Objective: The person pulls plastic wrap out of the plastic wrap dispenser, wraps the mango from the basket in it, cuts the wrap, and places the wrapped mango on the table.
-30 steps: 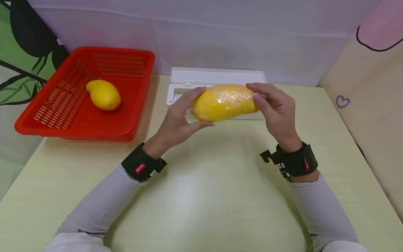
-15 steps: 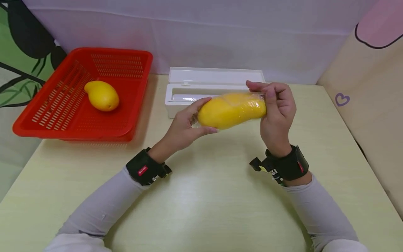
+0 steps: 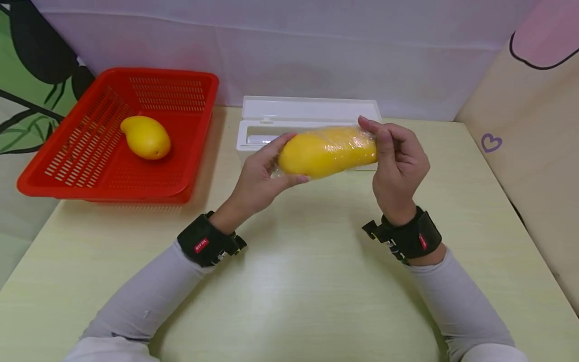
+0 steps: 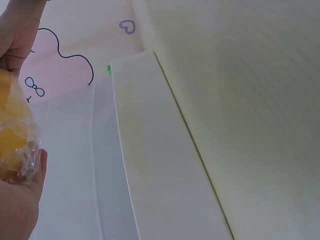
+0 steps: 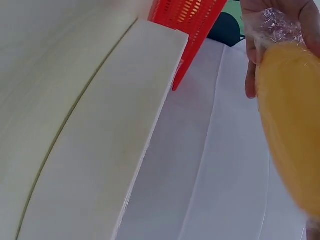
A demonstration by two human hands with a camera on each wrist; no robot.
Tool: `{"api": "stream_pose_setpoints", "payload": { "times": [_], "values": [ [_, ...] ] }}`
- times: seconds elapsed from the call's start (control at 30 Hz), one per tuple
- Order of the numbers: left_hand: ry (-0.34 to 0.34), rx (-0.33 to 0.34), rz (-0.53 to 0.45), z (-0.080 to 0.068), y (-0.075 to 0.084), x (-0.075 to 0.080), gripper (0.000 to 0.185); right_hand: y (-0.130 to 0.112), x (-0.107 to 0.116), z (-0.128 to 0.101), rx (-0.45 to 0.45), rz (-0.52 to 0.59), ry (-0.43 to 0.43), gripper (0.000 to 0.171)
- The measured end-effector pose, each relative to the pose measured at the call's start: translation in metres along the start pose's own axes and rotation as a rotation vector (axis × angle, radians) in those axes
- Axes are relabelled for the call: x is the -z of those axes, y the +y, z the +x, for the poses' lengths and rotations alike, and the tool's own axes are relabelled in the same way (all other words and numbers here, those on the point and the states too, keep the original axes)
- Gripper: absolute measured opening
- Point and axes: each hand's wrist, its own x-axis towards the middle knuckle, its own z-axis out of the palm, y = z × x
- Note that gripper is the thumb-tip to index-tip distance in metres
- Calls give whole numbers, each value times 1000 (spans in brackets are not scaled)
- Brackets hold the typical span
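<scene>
A yellow mango (image 3: 327, 153) wrapped in clear cling film is held up over the table, its length running left to right. My left hand (image 3: 259, 176) grips its left end, thumb below and fingers behind, with loose film bunched near the palm. At the other end, my right hand (image 3: 400, 163) pinches the cling film (image 3: 367, 138) between thumb and forefinger. The wrapped mango (image 4: 12, 127) fills the left edge of the left wrist view. In the right wrist view, crinkled film (image 5: 275, 25) gathers at the end by the left hand's fingers.
Behind the mango stands a white lidded box (image 3: 312, 108), lid raised, partly hidden. A red perforated basket (image 3: 190, 171) at the back left holds another yellow mango (image 3: 147, 138). A pale cloth wall (image 3: 289, 55) closes off the table's far edge.
The right hand has turned, its thumb now upright against the film at the mango's right end. The mango dipped toward me and then rose a little. Basket and box stay put.
</scene>
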Motion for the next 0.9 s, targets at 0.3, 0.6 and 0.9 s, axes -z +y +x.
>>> {"api": "stream_pose_setpoints", "payload": {
  "times": [0.3,0.6,0.9],
  "values": [
    [146,-156,63,1,3,3,76,1,-2,0,124,-88,1,19],
    [135,-207,38,2,7,3,79,5,-1,-2,267,-102,38,25],
    [45,-465,242,7,5,10,78,-3,15,16,-298,224,-176,37]
  ]
}}
